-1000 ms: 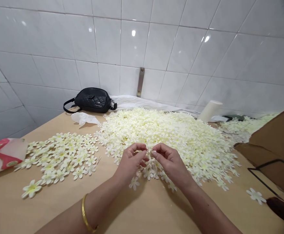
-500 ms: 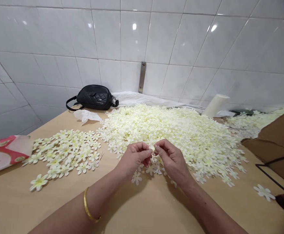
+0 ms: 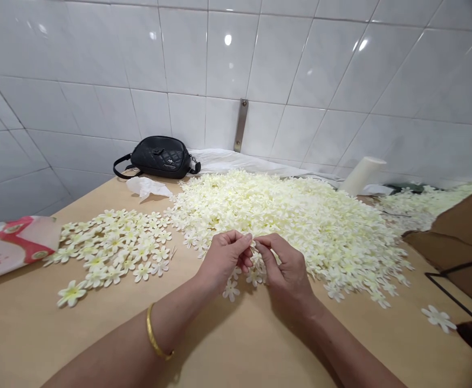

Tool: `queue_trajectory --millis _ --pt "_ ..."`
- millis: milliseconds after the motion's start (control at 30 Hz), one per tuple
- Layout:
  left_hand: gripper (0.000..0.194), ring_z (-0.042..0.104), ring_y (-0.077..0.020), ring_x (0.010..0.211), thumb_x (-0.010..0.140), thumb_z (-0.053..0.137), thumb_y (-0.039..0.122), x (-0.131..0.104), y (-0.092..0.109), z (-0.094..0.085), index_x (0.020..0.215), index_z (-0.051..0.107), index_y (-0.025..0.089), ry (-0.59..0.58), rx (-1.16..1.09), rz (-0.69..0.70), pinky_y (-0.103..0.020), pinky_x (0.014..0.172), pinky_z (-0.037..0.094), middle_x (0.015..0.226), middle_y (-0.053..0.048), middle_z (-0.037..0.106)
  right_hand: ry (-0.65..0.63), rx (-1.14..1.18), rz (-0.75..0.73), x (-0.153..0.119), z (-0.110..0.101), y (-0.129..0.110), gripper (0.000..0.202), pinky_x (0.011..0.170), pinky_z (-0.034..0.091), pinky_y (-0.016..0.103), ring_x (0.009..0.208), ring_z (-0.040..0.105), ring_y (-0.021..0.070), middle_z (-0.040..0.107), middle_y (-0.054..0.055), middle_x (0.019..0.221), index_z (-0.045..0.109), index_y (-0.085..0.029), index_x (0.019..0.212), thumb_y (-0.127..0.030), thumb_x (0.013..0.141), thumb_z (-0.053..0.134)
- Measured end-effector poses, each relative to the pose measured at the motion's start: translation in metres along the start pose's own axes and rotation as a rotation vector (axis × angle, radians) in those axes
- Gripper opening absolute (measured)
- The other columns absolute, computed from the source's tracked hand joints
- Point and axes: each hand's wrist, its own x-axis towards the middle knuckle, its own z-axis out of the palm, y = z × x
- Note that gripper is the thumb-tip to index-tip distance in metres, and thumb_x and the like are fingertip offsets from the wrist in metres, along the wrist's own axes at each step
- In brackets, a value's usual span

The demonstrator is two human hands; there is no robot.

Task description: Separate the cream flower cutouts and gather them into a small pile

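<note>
At the near edge of a large heap of white and pale-yellow artificial flowers (image 3: 276, 207), my two hands meet fingertip to fingertip. My left hand (image 3: 224, 260) pinches with thumb and forefinger, its other fingers curled below. Opposite it, my right hand (image 3: 285, 269) is also closed in a pinch. Whatever lies between the fingertips is tiny and pale, blending with the petals behind, so I cannot make it out. Just under my fingers a loose white flower (image 3: 231, 290) rests on the table (image 3: 215, 345).
A smaller spread of flowers (image 3: 114, 245) lies at left beside a red-and-white bag (image 3: 13, 248). Behind are a black purse (image 3: 161, 156), crumpled tissue (image 3: 149, 187) and a tilted white cylinder (image 3: 363, 175). At right stand brown cardboard (image 3: 458, 242) and a single flower (image 3: 438, 318).
The view has shifted slightly. My hands stay together at the heap's edge, the fingertips still pinched, with the right fingers turned a little.
</note>
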Motion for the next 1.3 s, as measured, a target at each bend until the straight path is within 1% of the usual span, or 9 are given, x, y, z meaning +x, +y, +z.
queue_trajectory --millis 133,400,567,633,733,900,1033,1167,1300 --pt "0.026 0.044 -0.0064 0.039 0.071 0.057 0.033 0.000 0.000 -0.001 0.057 0.047 0.014 -0.010 0.013 -0.002 -0.018 0.038 0.033 0.048 0.003 0.047 -0.035 0.072 0.061 0.001 -0.003 -0.002 0.015 0.066 0.042 0.026 0.072 0.054 0.0144 0.060 0.003 0.079 0.058 -0.018 0.085 -0.023 0.082 0.045" --pt "0.028 0.041 -0.0060 0.035 0.069 0.058 0.036 -0.002 0.002 0.000 0.055 0.047 0.014 0.007 0.071 0.028 -0.019 0.037 0.031 0.044 0.004 0.045 -0.095 0.258 0.131 0.005 -0.005 -0.006 0.017 0.067 0.043 0.026 0.070 0.056 0.0147 0.062 0.003 0.075 0.063 -0.018 0.085 -0.025 0.080 0.049" --pt "0.023 0.047 -0.0067 0.044 0.067 0.062 0.032 0.000 0.001 -0.002 0.059 0.053 0.013 -0.057 -0.030 0.021 -0.020 0.043 0.036 0.053 0.001 0.053 -0.071 0.268 0.182 0.004 -0.006 -0.001 0.019 0.066 0.043 0.026 0.071 0.056 0.0147 0.062 0.003 0.077 0.063 -0.017 0.088 -0.024 0.081 0.046" --pt "0.018 0.050 -0.0076 0.049 0.064 0.064 0.027 0.000 0.001 -0.002 0.063 0.056 0.012 -0.090 -0.076 0.003 -0.020 0.048 0.039 0.057 0.000 0.056 -0.057 0.248 0.184 0.004 -0.006 0.002 0.019 0.067 0.043 0.026 0.073 0.056 0.0153 0.062 0.003 0.079 0.063 -0.017 0.089 -0.024 0.081 0.046" --pt "0.014 0.051 -0.0083 0.051 0.062 0.066 0.021 0.001 0.001 -0.002 0.065 0.056 0.012 -0.096 -0.096 -0.017 -0.021 0.051 0.041 0.057 0.000 0.056 -0.022 0.145 0.142 0.003 -0.005 0.004 0.019 0.067 0.043 0.026 0.073 0.056 0.0153 0.062 0.004 0.080 0.062 -0.018 0.087 -0.023 0.081 0.045" --pt "0.012 0.051 -0.0088 0.050 0.062 0.064 0.020 0.001 0.001 -0.001 0.065 0.055 0.013 -0.060 -0.082 -0.012 -0.021 0.050 0.040 0.053 0.001 0.054 0.051 -0.059 0.106 0.002 -0.005 0.003 0.018 0.059 0.039 0.024 0.062 0.051 0.0131 0.056 0.002 0.067 0.057 -0.017 0.073 -0.022 0.081 0.043" --pt "0.011 0.049 -0.0083 0.047 0.062 0.063 0.019 0.000 0.002 0.001 0.065 0.054 0.013 -0.011 -0.048 -0.007 -0.021 0.048 0.040 0.050 0.003 0.051 0.134 -0.073 0.158 0.007 -0.011 0.001 0.018 0.055 0.036 0.023 0.056 0.048 0.0116 0.052 -0.001 0.059 0.053 -0.017 0.068 -0.024 0.081 0.044" --pt "0.012 0.049 -0.0087 0.046 0.062 0.062 0.022 -0.002 0.004 0.003 0.063 0.053 0.013 -0.026 -0.018 0.015 -0.021 0.047 0.039 0.051 0.002 0.052 0.133 -0.089 0.168 0.014 -0.018 0.000 0.020 0.055 0.036 0.023 0.055 0.047 0.0113 0.051 -0.002 0.057 0.052 -0.017 0.065 -0.025 0.081 0.043" --pt "0.013 0.048 -0.0085 0.046 0.062 0.062 0.022 -0.003 0.006 0.003 0.062 0.053 0.013 0.005 -0.023 0.038 -0.021 0.046 0.038 0.050 0.003 0.051 0.134 -0.135 0.136 0.025 -0.023 -0.003 0.020 0.054 0.036 0.023 0.054 0.047 0.0112 0.050 -0.002 0.055 0.052 -0.017 0.065 -0.024 0.081 0.042"
